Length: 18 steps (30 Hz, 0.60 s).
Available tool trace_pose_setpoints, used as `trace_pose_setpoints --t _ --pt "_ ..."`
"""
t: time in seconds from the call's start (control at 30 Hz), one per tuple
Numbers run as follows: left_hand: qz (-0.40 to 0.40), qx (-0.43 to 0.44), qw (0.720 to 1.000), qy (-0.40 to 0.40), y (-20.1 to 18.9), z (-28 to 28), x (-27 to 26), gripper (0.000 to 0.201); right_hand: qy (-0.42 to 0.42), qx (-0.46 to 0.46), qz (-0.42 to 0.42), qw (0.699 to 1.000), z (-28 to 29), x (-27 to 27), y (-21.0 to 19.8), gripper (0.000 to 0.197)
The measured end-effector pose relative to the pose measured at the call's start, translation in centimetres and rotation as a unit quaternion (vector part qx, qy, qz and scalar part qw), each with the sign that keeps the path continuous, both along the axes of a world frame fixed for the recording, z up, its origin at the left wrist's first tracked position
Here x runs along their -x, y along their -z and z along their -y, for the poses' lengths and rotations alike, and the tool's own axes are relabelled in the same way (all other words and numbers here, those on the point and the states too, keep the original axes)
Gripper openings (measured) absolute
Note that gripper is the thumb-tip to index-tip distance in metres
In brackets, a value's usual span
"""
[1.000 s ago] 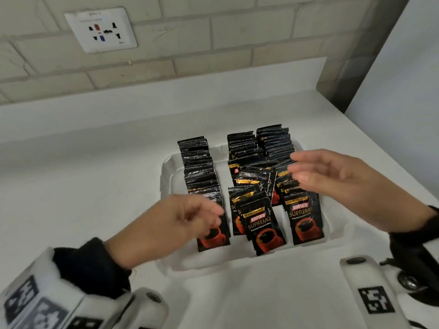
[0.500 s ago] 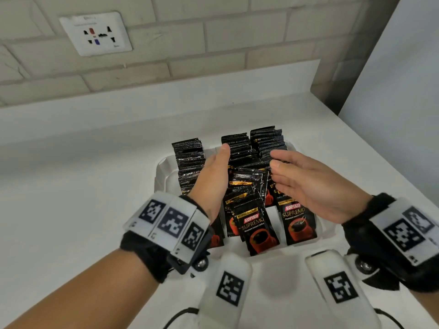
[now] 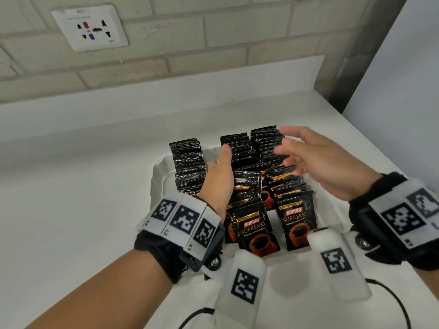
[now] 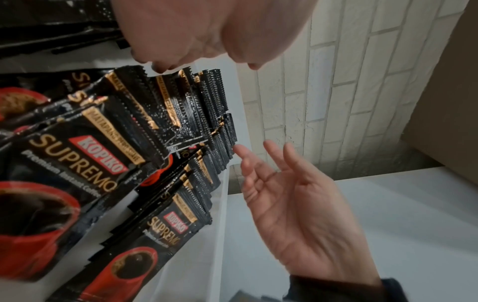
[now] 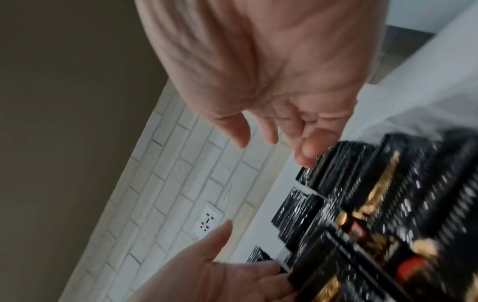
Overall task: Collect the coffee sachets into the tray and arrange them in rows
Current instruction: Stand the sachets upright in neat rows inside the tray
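A white tray [image 3: 161, 172] on the counter holds black Kopiko sachets standing in three rows: a left row [image 3: 188, 167], a middle row [image 3: 242, 162] and a right row [image 3: 287, 186]. The front sachets lean forward and show their red cups. My left hand [image 3: 219, 172] lies edge-on in the gap between the left and middle rows, its fingers straight against the middle row's side. My right hand [image 3: 306, 155] hovers over the far part of the right row, fingers spread, holding nothing. In the left wrist view the right hand [image 4: 297, 194] stands palm-open beside the sachets [image 4: 77, 163].
A brick wall with a white socket plate [image 3: 90, 28] rises behind the counter's raised back ledge [image 3: 166, 91]. The counter's right edge [image 3: 380, 143] runs close to the tray. Bare white counter [image 3: 71, 186] lies left of the tray.
My left hand went from the tray's front, fingers loosely curled, to lying flat between the rows. My right hand moved farther back over the right row.
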<state>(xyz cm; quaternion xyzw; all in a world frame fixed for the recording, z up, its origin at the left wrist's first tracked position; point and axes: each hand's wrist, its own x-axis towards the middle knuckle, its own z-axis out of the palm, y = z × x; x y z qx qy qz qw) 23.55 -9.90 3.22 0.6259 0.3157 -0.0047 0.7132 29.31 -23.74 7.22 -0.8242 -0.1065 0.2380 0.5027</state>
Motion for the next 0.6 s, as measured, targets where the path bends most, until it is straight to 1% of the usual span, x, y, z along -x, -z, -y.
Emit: trace_pose_setpoints --t 0.07,0.1,0.13,0.23,0.37,0.43,0.53,0.6 --pt "-0.008 -0.005 1.0 -0.002 0.0 -0.1 -0.1 0.082 -0.021 0.029 0.0 0.999 -0.1 -0.6 -0.2 0.041" --pt "-0.009 -0.009 1.0 -0.005 0.4 -0.2 -0.3 0.079 -0.034 0.043 -0.005 0.999 -0.3 -0.8 -0.2 0.042" --pt "-0.009 -0.009 1.0 -0.004 0.3 -0.1 -0.3 0.08 -0.045 0.055 -0.008 0.997 -0.5 -0.9 -0.3 0.043" --pt "-0.009 -0.011 1.0 0.003 0.2 0.2 -0.6 0.093 -0.067 0.083 -0.009 0.994 -1.0 -1.1 -0.4 0.045" --pt "-0.005 -0.027 1.0 -0.004 0.7 0.2 -1.0 0.082 -0.076 0.109 -0.004 0.991 -1.1 -1.2 -0.5 0.047" --pt "-0.008 -0.034 0.999 -0.006 0.8 0.2 -1.1 0.09 -0.078 0.118 -0.005 0.99 -1.1 -1.1 -0.5 0.047" --pt "-0.009 -0.051 0.999 -0.002 0.6 0.4 -1.0 0.091 -0.082 0.128 -0.007 0.988 -1.2 -1.1 -0.4 0.048" --pt "-0.019 -0.043 0.999 -0.003 0.7 0.2 -1.1 0.099 -0.086 0.135 -0.004 0.987 -1.3 -1.1 -0.3 0.049"
